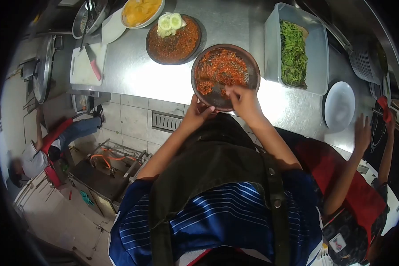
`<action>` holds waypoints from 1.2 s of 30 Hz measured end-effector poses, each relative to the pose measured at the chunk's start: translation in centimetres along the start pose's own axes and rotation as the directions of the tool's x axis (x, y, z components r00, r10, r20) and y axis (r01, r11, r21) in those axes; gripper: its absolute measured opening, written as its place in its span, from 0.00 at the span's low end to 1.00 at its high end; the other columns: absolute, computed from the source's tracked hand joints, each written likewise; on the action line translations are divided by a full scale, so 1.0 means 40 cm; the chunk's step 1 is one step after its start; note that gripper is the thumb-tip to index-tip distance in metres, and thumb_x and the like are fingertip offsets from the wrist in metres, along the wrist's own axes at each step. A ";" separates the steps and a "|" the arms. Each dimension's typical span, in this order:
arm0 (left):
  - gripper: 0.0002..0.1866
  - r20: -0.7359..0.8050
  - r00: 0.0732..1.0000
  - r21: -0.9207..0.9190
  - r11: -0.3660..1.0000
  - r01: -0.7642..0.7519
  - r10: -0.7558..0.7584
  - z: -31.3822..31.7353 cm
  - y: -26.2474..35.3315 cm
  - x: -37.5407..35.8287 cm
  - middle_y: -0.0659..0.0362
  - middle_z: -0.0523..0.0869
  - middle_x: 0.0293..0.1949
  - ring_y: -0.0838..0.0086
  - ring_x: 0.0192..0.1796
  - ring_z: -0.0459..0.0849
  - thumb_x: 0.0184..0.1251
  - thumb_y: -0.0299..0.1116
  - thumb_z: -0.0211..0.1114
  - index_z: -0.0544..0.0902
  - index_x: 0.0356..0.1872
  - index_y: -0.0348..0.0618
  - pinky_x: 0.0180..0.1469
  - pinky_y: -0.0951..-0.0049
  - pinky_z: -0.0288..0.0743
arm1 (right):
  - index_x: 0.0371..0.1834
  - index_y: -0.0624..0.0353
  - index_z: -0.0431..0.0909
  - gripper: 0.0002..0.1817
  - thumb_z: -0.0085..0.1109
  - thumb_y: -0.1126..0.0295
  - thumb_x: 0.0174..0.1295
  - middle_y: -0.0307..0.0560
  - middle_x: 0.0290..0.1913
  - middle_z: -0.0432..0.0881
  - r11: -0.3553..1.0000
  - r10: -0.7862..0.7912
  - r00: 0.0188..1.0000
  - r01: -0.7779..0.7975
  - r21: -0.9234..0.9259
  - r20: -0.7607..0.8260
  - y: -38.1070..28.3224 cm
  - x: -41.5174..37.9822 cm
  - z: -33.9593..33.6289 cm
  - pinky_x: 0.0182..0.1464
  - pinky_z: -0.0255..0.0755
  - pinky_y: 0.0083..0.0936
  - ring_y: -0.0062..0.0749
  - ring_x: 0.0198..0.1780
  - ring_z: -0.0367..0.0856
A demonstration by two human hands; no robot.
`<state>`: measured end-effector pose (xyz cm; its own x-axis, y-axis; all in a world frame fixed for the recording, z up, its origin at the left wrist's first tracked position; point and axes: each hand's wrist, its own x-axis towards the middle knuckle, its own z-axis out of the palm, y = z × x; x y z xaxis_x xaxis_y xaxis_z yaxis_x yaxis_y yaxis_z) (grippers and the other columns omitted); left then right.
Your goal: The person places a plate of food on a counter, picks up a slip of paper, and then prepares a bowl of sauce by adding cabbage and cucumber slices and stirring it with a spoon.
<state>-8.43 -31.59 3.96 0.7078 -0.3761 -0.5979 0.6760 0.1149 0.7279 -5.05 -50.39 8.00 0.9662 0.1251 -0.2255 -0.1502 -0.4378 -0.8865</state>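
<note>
A round brown dish (pixel 254 66), spread with a chunky red chili paste (pixel 221 66), is at the front edge of the steel counter. My left hand (pixel 198 114) grips the near left rim of this dish, thumb on top. Over its near right part is my right hand (pixel 244 103), fingers curled together at the paste; whatever they pinch is hidden. Just behind and to the left sits a second brown dish (pixel 195 48) of similar red paste (pixel 173 46), with pale cucumber slices (pixel 170 22) at its far edge.
Leftward are a white cutting board (pixel 77 71), a pink-handled knife (pixel 93 64) and a bowl of yellow-orange food (pixel 141 12). A plastic bin (pixel 317 62) of green leaves (pixel 292 55) and a white oval plate (pixel 339 106) are rightward. A co-worker's hands (pixel 362 133) are close by; another person (pixel 40 153) is at left.
</note>
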 end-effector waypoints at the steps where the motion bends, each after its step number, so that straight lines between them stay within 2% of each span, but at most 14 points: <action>1: 0.32 -0.069 0.995 -0.023 0.997 -0.072 0.070 0.020 -0.005 -0.001 0.50 0.71 0.50 0.64 0.50 0.75 0.60 0.22 0.54 0.46 0.60 0.51 0.46 0.67 0.76 | 0.33 0.62 0.79 0.07 0.53 0.75 0.51 0.56 0.30 0.79 0.997 -0.008 0.999 0.011 -0.077 0.040 -0.008 -0.019 -0.008 0.36 0.71 0.31 0.47 0.33 0.78; 5: 0.35 -0.166 0.974 -0.081 0.983 -0.166 0.151 0.038 -0.011 0.004 0.50 0.70 0.50 0.67 0.48 0.75 0.58 0.21 0.55 0.43 0.60 0.52 0.43 0.69 0.78 | 0.31 0.63 0.80 0.06 0.55 0.75 0.52 0.54 0.30 0.80 0.974 0.065 0.994 -0.045 -0.223 0.084 -0.010 -0.068 -0.114 0.36 0.72 0.25 0.39 0.31 0.81; 8: 0.38 -0.143 0.986 -0.089 0.991 -0.097 0.084 0.018 0.042 0.014 0.49 0.71 0.48 0.67 0.46 0.76 0.58 0.20 0.55 0.41 0.62 0.52 0.41 0.71 0.78 | 0.31 0.63 0.79 0.06 0.52 0.75 0.52 0.56 0.28 0.79 0.974 -0.056 0.959 -0.008 -0.225 -0.279 -0.003 -0.013 -0.104 0.34 0.71 0.32 0.47 0.31 0.78; 11: 0.38 -0.113 0.993 0.021 0.999 -0.027 0.029 -0.036 0.095 0.037 0.48 0.73 0.46 0.68 0.44 0.78 0.58 0.19 0.54 0.41 0.63 0.51 0.39 0.73 0.79 | 0.30 0.62 0.79 0.06 0.52 0.74 0.52 0.56 0.28 0.79 0.987 -0.115 0.974 0.090 -0.132 -0.195 0.046 -0.008 -0.035 0.34 0.71 0.33 0.47 0.31 0.78; 12: 0.38 -0.091 0.995 0.104 0.995 -0.015 0.025 -0.050 0.107 0.044 0.47 0.74 0.45 0.69 0.43 0.78 0.58 0.19 0.54 0.41 0.64 0.50 0.38 0.74 0.79 | 0.29 0.62 0.78 0.06 0.52 0.74 0.52 0.56 0.28 0.78 0.975 -0.028 0.999 0.019 -0.224 -0.038 0.024 -0.032 -0.038 0.34 0.71 0.34 0.47 0.31 0.78; 14: 0.36 -0.122 0.991 0.155 0.987 -0.029 0.048 -0.060 0.108 0.044 0.49 0.76 0.43 0.70 0.42 0.78 0.59 0.20 0.54 0.44 0.64 0.48 0.38 0.76 0.78 | 0.28 0.63 0.78 0.06 0.52 0.74 0.52 0.56 0.28 0.78 0.980 -0.078 0.997 0.071 -0.187 -0.030 -0.007 -0.052 -0.049 0.34 0.71 0.35 0.47 0.30 0.78; 17: 0.35 -0.115 0.985 0.064 0.990 -0.125 0.132 -0.048 0.063 0.035 0.47 0.74 0.47 0.68 0.44 0.78 0.58 0.23 0.57 0.48 0.63 0.47 0.41 0.73 0.78 | 0.32 0.62 0.78 0.07 0.53 0.72 0.53 0.55 0.27 0.78 0.989 -0.094 0.949 0.053 -0.142 -0.302 0.001 0.002 -0.051 0.31 0.71 0.33 0.48 0.30 0.78; 19: 0.35 -0.149 0.989 -0.046 0.998 -0.031 0.024 -0.013 0.053 0.022 0.47 0.74 0.47 0.67 0.44 0.78 0.58 0.24 0.57 0.47 0.62 0.47 0.41 0.70 0.79 | 0.32 0.62 0.78 0.07 0.53 0.73 0.53 0.55 0.27 0.78 0.981 -0.120 0.954 0.072 -0.178 -0.273 0.028 0.034 -0.017 0.32 0.71 0.33 0.48 0.30 0.78; 24: 0.35 -0.205 0.974 -0.034 0.994 -0.100 0.091 0.045 0.011 0.036 0.50 0.75 0.43 0.68 0.44 0.78 0.58 0.19 0.54 0.43 0.60 0.49 0.37 0.73 0.79 | 0.30 0.60 0.79 0.06 0.54 0.73 0.51 0.55 0.27 0.78 0.963 -0.126 0.992 0.123 -0.240 0.003 -0.004 -0.019 -0.064 0.33 0.71 0.33 0.48 0.30 0.78; 26: 0.36 -0.181 0.967 -0.166 0.964 -0.208 0.178 0.040 -0.009 0.050 0.49 0.73 0.45 0.66 0.43 0.78 0.57 0.18 0.53 0.42 0.60 0.51 0.38 0.69 0.80 | 0.31 0.61 0.79 0.07 0.54 0.75 0.50 0.54 0.29 0.79 0.972 -0.037 0.993 0.010 -0.235 -0.112 -0.030 -0.010 -0.083 0.35 0.71 0.31 0.47 0.31 0.78; 28: 0.37 -0.153 0.977 -0.140 0.975 -0.170 0.148 0.018 0.001 0.057 0.48 0.71 0.47 0.65 0.44 0.78 0.57 0.18 0.53 0.41 0.61 0.53 0.39 0.67 0.80 | 0.32 0.60 0.79 0.07 0.54 0.74 0.50 0.53 0.29 0.79 0.988 -0.080 0.971 0.048 -0.148 -0.223 -0.034 0.036 -0.050 0.35 0.72 0.31 0.46 0.31 0.78; 32: 0.41 -0.096 0.992 -0.030 0.996 -0.082 0.079 -0.010 0.068 0.053 0.48 0.72 0.48 0.64 0.46 0.77 0.56 0.18 0.54 0.39 0.63 0.56 0.41 0.67 0.79 | 0.32 0.60 0.79 0.07 0.54 0.74 0.50 0.54 0.29 0.79 0.992 -0.121 0.982 0.114 -0.051 -0.143 -0.018 0.040 0.002 0.34 0.71 0.31 0.46 0.31 0.78; 34: 0.42 -0.077 0.994 0.006 0.997 -0.073 0.073 -0.022 0.087 0.055 0.47 0.72 0.49 0.62 0.47 0.77 0.56 0.20 0.56 0.39 0.64 0.56 0.43 0.67 0.79 | 0.33 0.60 0.79 0.08 0.54 0.74 0.51 0.54 0.30 0.79 0.956 -0.049 0.997 0.030 -0.292 -0.057 -0.048 0.001 -0.042 0.34 0.71 0.32 0.47 0.31 0.78; 36: 0.44 -0.049 0.999 0.054 0.998 -0.016 0.019 -0.030 0.092 0.059 0.46 0.72 0.50 0.62 0.47 0.77 0.56 0.21 0.56 0.36 0.65 0.55 0.42 0.69 0.79 | 0.33 0.60 0.79 0.08 0.54 0.75 0.50 0.54 0.29 0.79 0.954 -0.040 0.996 0.013 -0.298 -0.084 -0.053 -0.001 -0.050 0.34 0.71 0.34 0.47 0.30 0.78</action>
<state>-4.01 -30.93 4.83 0.7296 -0.3283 -0.5999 0.6524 0.0713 0.7545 -4.37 -51.25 10.69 0.9855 0.0676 -0.1557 -0.0683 -0.6818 -0.7284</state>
